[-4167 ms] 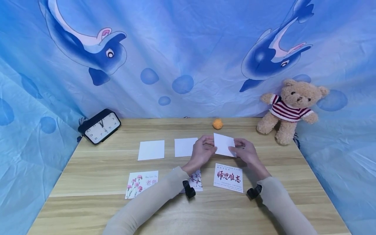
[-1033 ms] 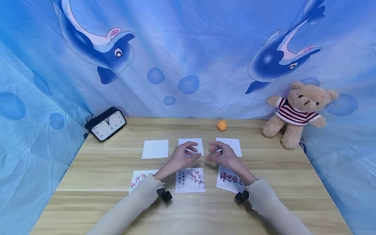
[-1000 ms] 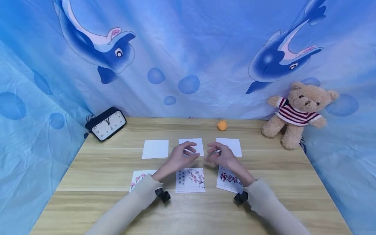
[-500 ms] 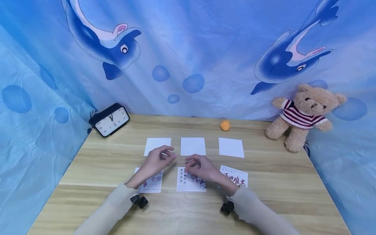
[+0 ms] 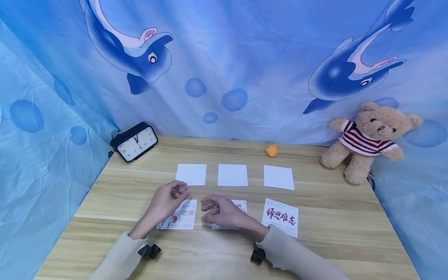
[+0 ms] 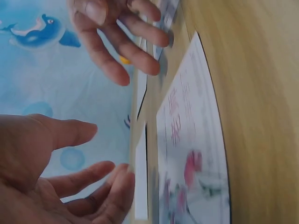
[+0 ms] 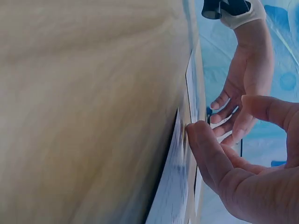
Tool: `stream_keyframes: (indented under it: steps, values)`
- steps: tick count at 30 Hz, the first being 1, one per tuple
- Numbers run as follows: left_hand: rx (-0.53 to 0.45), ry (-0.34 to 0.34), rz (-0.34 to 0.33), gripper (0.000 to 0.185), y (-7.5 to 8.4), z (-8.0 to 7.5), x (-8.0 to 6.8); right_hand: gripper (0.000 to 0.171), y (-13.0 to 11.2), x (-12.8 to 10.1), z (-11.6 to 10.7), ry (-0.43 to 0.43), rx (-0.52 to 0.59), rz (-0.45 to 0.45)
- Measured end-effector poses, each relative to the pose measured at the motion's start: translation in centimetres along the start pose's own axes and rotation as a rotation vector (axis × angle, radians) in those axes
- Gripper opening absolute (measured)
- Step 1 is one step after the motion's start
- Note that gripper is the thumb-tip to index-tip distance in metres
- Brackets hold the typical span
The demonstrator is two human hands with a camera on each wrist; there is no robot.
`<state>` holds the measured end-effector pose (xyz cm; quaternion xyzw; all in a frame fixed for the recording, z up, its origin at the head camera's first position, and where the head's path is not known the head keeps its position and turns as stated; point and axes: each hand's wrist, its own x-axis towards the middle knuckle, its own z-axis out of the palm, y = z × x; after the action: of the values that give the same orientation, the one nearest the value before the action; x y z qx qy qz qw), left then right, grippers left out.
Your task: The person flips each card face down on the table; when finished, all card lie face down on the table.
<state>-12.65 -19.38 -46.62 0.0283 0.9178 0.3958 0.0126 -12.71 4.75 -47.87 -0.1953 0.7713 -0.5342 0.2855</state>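
Curtain (image 5: 266,58) with dolphins and bubbles fills the far side and both flanks; it seems hung there as a backdrop round the table (image 5: 224,256), whose wooden top carries everything else; the toy bear (image 5: 379,134), in a striped shirt, sits slanted at the far right, probably leaning on the cloth for support. Over the near left part of the table hang two bare hands; the left hand (image 5: 166,202) is above the flower card, its thumb and fingers spread apart and loosely bent, with nothing between them; the right hand (image 5: 225,212) is over the blossom card, its fingers curved and slack, likewise holding nothing; the palms face each other with a gap between, perhaps so that both sides of a flat thing are within reach. The clock (image 5: 135,143) stands at the far left, turned at an angle, likely tucked into the corner to leave room. Six cards lie flat in two rows, spaced apart, presumably so each stays separate; near row, printed faces up: flower card (image 5: 187,217) at left, blossom card (image 5: 241,206) in the middle, partly hidden, lettered card (image 5: 280,217) at right; far row, white faces up: left blank card (image 5: 192,174), middle blank card (image 5: 232,175), right blank card (image 5: 279,177). Smallest is the orange ball (image 5: 271,150), beyond the right blank card near the far edge.
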Motion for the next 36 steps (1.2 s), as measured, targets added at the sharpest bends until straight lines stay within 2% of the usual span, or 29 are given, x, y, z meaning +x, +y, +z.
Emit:
stream_keyframes:
  steps: [4,10,13,18,23,27,34,36]
  values:
    - [0.064,0.035,-0.051,0.031,-0.6,-0.9,-1.1,0.059,-0.5,0.0,0.8,-0.022,0.03,0.02]
    - [0.195,0.023,-0.143,0.042,-1.5,-1.7,-2.7,0.067,-0.7,0.2,1.7,-0.026,0.054,0.02]
    - [0.221,0.015,-0.182,0.048,-1.9,-1.9,-3.3,0.071,-0.8,0.2,1.9,-0.031,0.067,0.024]
    - [0.207,0.004,-0.239,0.058,-1.9,-2.2,-4.0,0.076,-0.9,0.1,2.2,-0.035,0.13,0.04]
    - [0.168,0.001,-0.266,0.066,-1.6,-2.2,-4.7,0.078,-0.8,-0.2,2.4,-0.032,0.232,0.054]
    - [0.151,0.018,-0.261,0.067,-1.4,-2.0,-5.0,0.081,-0.5,-0.2,2.4,-0.029,0.309,0.067]
    - [0.15,0.026,-0.305,0.064,-1.3,-1.6,-5.4,0.077,-0.4,-0.2,2.6,-0.013,0.473,0.109]
    - [0.154,0.025,-0.288,0.063,-1.2,-1.5,-5.4,0.076,-0.4,-0.2,2.6,-0.005,0.511,0.116]
